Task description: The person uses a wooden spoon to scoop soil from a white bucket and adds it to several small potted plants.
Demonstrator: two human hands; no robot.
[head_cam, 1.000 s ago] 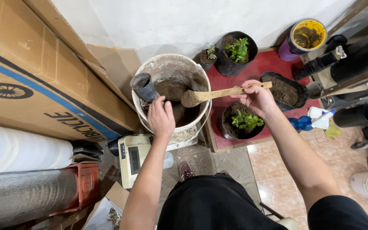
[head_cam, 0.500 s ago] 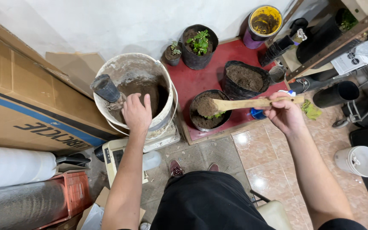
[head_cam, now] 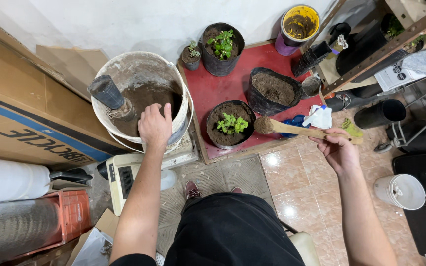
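Note:
My left hand (head_cam: 155, 126) rests on the near rim of a large white bucket (head_cam: 124, 69) that holds dark soil and a grey-handled tool (head_cam: 110, 96). In my right hand (head_cam: 339, 150) is a wooden spoon (head_cam: 292, 129), held level with a heap of soil in its bowl. The spoon's bowl hovers at the right edge of a black pot with a small green seedling (head_cam: 230, 123). That pot stands on a red board (head_cam: 228, 86).
More black pots stand on the board: one of bare soil (head_cam: 273, 90), two with small plants (head_cam: 222, 48). A yellow bucket (head_cam: 298, 24) is at the back, cardboard boxes (head_cam: 25, 113) at the left, shelving (head_cam: 390, 44) at the right and a small white tub (head_cam: 401, 191) on the tiled floor.
The spoon has gone from the white bucket rightward to the seedling pot, carrying soil. My left hand stays on the bucket's rim. The view has shifted to the right.

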